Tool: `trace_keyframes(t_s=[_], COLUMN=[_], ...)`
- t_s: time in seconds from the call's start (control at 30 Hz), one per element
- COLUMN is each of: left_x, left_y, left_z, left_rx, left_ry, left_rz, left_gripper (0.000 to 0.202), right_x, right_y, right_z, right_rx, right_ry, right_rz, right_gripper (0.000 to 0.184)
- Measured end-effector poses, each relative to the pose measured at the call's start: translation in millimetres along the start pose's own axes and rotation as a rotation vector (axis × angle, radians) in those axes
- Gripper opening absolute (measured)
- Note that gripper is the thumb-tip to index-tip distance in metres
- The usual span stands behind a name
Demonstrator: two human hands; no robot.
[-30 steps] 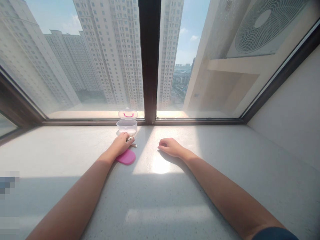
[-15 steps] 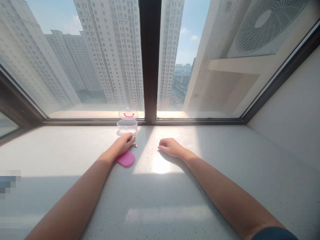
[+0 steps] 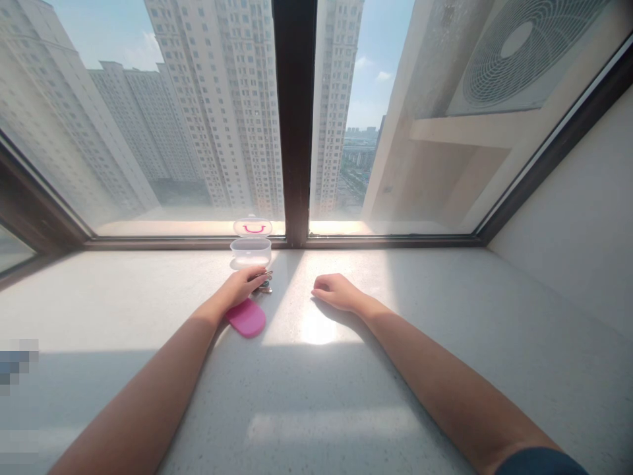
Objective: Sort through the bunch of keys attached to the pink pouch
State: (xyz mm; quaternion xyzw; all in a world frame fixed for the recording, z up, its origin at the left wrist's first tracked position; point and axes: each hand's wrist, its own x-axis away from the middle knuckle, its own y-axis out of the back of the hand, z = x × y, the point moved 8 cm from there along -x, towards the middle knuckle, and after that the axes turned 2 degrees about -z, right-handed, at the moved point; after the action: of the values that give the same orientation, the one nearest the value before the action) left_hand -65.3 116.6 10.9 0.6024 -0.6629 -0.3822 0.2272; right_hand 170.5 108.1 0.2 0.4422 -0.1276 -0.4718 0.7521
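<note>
My left hand (image 3: 239,289) lies on the pale stone window ledge (image 3: 395,343) with its fingers closed on a small bunch of metal keys (image 3: 264,284). A flat pink oval piece (image 3: 246,318) lies on the ledge under and beside that wrist. Just beyond the fingers stands a small clear plastic box (image 3: 250,251) with its lid (image 3: 252,227) hinged open, a pink clasp mark on it. My right hand (image 3: 337,291) rests on the ledge to the right, fingers curled under, nothing visible in them.
The dark window frame (image 3: 295,132) and glass rise directly behind the box. A white wall (image 3: 568,218) closes the ledge on the right. Tall buildings and an outdoor fan unit show through the glass.
My left hand has drawn the keys slightly up and toward the box; the pink piece shifted a little nearer to me. The right hand has stayed still.
</note>
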Motion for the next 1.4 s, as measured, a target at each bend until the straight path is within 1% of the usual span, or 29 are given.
trace_keyframes(t_s=[0.13,0.2,0.27,0.37,0.5,0.63,0.73,0.8,0.87,0.93,0.97,1.07,1.17,1.4], left_x=[-0.4,-1.1,-2.1,-3.8,-4.3,-3.8,-3.2,-2.3,-1.5,-1.3,-1.7,-4.2,-5.5,-0.7], left_y=[4.7,7.6,8.4,5.1,4.1,4.5,1.5,0.9,4.9,10.2,11.5,8.2,2.7,-6.3], left_z=[6.7,8.7,9.7,11.1,14.0,19.1,15.9,13.0,11.6,11.4,12.0,18.7,21.8,3.1], left_rx=[-0.006,-0.045,-0.107,-0.177,-0.178,-0.068,0.04,0.082,0.055,-0.024,-0.06,-0.088,-0.035,0.239], left_ry=[0.041,0.049,0.055,0.069,0.091,0.123,0.109,0.119,0.14,0.146,0.143,0.145,0.123,0.053], left_rz=[-0.074,-0.119,-0.134,-0.098,-0.084,-0.073,-0.032,-0.025,-0.075,-0.135,-0.147,-0.1,-0.036,0.058], left_gripper=[0.04,0.039,0.039,0.04,0.041,0.045,0.048,0.052,0.052,0.05,0.05,0.05,0.049,0.046], right_x=[0.2,0.2,0.3,0.5,0.7,0.7,1.0,1.2,1.3,1.3,1.2,1.1,1.1,1.4], right_y=[0.1,-0.1,-0.1,-0.1,0.3,0.3,-0.1,-0.2,0.0,0.2,0.3,0.6,1.0,1.4], right_z=[-0.1,-0.1,0.3,1.0,1.4,1.2,0.7,0.6,0.7,1.0,1.0,1.3,1.6,2.0], right_rx=[-0.003,-0.004,-0.001,0.001,-0.002,0.004,0.009,0.002,-0.006,-0.006,-0.004,0.0,0.002,-0.007], right_ry=[0.0,0.003,0.007,0.009,0.003,0.001,-0.002,-0.003,-0.001,0.002,0.002,0.005,0.006,-0.001], right_rz=[0.002,0.002,0.0,-0.002,-0.001,-0.002,-0.002,-0.003,-0.006,-0.008,-0.009,-0.009,-0.012,-0.009], right_gripper=[0.015,0.015,0.015,0.015,0.014,0.015,0.015,0.015,0.016,0.015,0.015,0.015,0.014,0.014])
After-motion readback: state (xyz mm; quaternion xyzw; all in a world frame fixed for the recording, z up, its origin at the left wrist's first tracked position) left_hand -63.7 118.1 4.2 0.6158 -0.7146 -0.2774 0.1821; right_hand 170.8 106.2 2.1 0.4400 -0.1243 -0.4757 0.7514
